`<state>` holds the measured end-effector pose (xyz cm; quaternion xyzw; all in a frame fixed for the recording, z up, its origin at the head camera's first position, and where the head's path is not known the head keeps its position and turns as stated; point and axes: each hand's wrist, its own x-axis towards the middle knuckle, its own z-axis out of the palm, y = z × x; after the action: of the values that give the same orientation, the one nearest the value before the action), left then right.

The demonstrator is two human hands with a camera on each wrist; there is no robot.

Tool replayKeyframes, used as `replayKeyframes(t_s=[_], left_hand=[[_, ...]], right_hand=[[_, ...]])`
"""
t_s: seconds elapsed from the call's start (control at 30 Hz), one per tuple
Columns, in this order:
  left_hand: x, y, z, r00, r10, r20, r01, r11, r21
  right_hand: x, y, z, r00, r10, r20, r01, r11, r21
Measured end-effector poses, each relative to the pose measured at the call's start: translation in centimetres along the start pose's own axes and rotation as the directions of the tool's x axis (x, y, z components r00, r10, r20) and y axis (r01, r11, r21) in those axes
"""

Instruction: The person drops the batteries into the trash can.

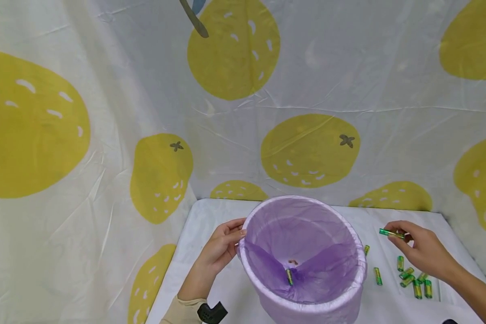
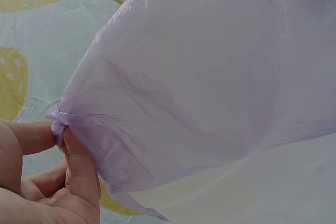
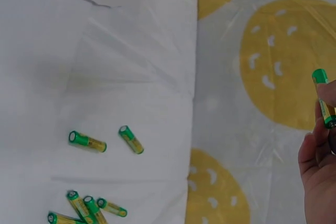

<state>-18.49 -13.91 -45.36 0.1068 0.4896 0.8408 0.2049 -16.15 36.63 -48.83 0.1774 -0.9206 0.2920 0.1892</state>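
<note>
A round wastebasket [image 1: 303,308], its rim wrapped in a thin purple plastic bag [image 1: 291,216], stands on the white-covered table. My left hand [image 1: 219,247] is at its left rim, and the left wrist view shows thumb and fingers pinching the bunched bag edge [image 2: 63,119]. Inside, a green-and-gold battery [image 1: 289,277] lies near the bottom beside a small brownish bit [image 1: 293,262]. To the right of the basket, above the table, my right hand [image 1: 423,247] pinches another battery [image 1: 390,233] between thumb and fingers.
Several loose batteries [image 1: 407,281] lie on the table under my right hand. One battery [image 1: 378,276] lies closer to the basket, and another [image 1: 366,249] is partly hidden by its rim. A fruit-print sheet [image 1: 227,135] hangs behind and beside the table.
</note>
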Motion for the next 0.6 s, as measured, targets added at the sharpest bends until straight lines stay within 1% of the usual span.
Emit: replayKeyframes(t_s=[0.13, 0.3, 0.47, 0.6], left_hand=[[0.0, 0.0, 0.0, 1.000, -0.001, -0.005, 0.001, 1.000, -0.004], [0.0, -0.1, -0.1, 1.000, -0.005, -0.007, 0.005, 1.000, 0.000], [0.0, -0.2, -0.2, 1.000, -0.011, -0.004, 0.011, 1.000, -0.003], [0.0, -0.1, -0.1, 1.000, -0.002, -0.007, 0.002, 1.000, -0.007]], right_hand=[[0.6, -0.3, -0.3, 0.999, -0.044, -0.013, 0.044, 0.999, -0.003], [1.4, -1.2, -0.7, 0.997, -0.074, -0.008, 0.074, 0.997, -0.009], [2.3, -2.8, -1.0, 0.991, -0.130, -0.016, 0.130, 0.991, 0.016], [3.2, -4.5, -1.2, 0.980, -0.196, -0.038, 0.198, 0.979, 0.049]])
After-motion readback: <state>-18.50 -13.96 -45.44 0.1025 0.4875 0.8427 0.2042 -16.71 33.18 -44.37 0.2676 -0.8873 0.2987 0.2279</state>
